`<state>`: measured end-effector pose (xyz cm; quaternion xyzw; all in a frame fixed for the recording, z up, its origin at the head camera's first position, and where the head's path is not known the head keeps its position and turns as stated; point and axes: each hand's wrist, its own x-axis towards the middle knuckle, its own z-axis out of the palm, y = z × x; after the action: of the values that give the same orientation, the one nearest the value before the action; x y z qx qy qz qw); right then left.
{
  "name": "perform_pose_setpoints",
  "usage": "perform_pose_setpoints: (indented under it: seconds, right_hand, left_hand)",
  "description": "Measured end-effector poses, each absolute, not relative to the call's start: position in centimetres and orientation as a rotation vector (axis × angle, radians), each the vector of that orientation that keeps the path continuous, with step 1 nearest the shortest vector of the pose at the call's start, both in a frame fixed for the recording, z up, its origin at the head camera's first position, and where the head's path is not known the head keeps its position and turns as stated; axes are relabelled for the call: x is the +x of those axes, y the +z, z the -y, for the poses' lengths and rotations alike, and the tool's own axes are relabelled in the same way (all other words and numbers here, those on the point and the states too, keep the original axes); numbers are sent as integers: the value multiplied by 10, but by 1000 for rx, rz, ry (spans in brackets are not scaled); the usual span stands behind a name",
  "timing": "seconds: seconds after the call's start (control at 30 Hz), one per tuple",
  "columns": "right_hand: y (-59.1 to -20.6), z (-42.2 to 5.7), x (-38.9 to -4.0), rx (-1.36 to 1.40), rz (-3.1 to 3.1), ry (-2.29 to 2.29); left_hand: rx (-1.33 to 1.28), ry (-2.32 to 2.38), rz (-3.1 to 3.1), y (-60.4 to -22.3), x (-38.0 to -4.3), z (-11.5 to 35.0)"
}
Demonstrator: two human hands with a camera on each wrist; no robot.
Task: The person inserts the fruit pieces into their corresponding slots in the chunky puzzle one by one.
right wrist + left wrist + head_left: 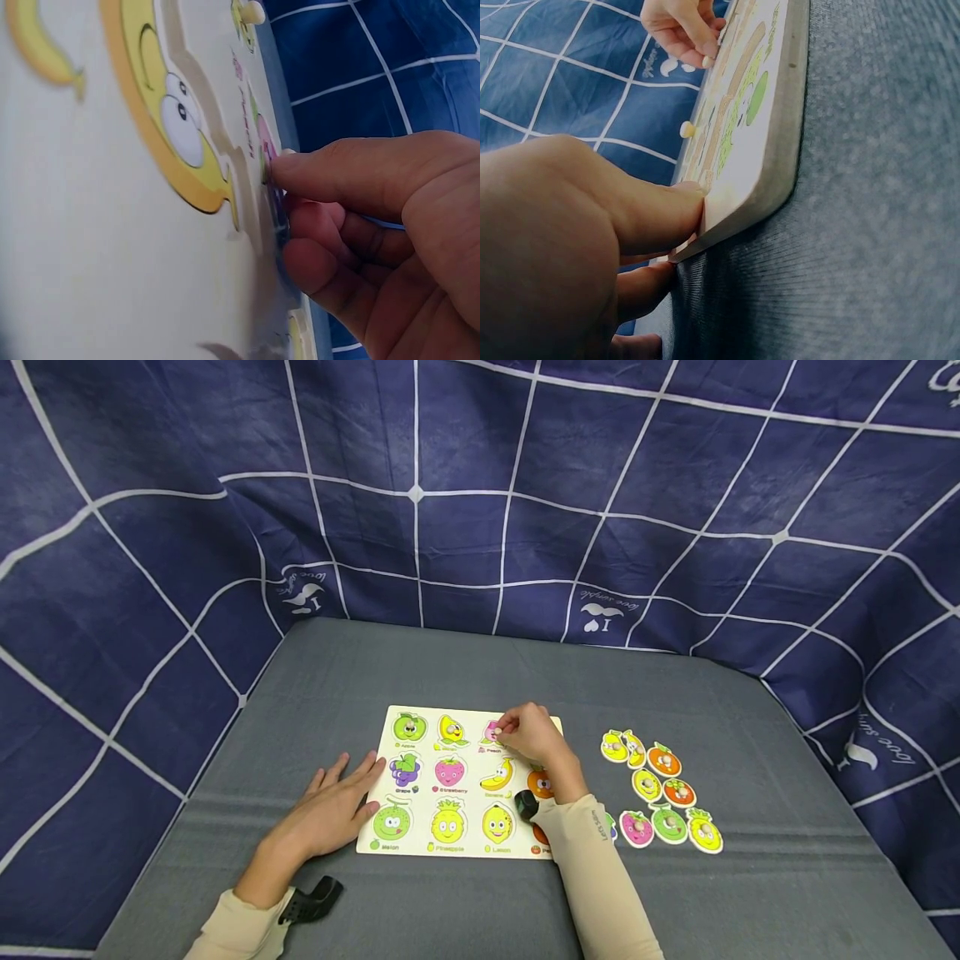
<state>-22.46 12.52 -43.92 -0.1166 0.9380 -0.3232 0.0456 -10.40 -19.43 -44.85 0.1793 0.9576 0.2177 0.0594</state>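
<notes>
A white fruit puzzle board (472,787) lies on the grey cloth, its printed fruits labelled with names such as Apple and Melon. With straight, spread fingers, my left hand (326,814) rests at the board's left edge; in the left wrist view its thumb (664,217) touches the board near a corner. At the top row, my right hand (534,735) pinches a small knob at the pink peach piece (490,734). The right wrist view shows the thumb (330,172) at this knob, beside the banana (176,135). My right hand and sleeve hide the board's right side.
Several loose fruit pieces lie right of the board, among them an orange one (664,761), a pink one (636,829) and a green one (669,825). A blue checked cloth (465,539) hangs behind and beside the grey table surface (465,668).
</notes>
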Motion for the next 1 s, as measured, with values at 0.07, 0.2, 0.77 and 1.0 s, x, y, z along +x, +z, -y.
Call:
perform_pose_setpoints:
  seconds: [0.07, 0.2, 0.77, 1.0]
  right_hand:
    - [-438, -127, -224, -355, -2861, -997]
    - [-435, -133, -224, -366, -2872, -1009]
    - [-432, -158, -223, -357, -2935, -1050]
    - [-432, -167, -221, -326, -2963, -1029]
  left_hand:
    - [543, 659, -2900, -448, -104, 194]
    - [545, 657, -2900, -448, -104, 194]
    - [559, 641, -2905, -450, -105, 195]
    - [555, 647, -2904, -450, -104, 195]
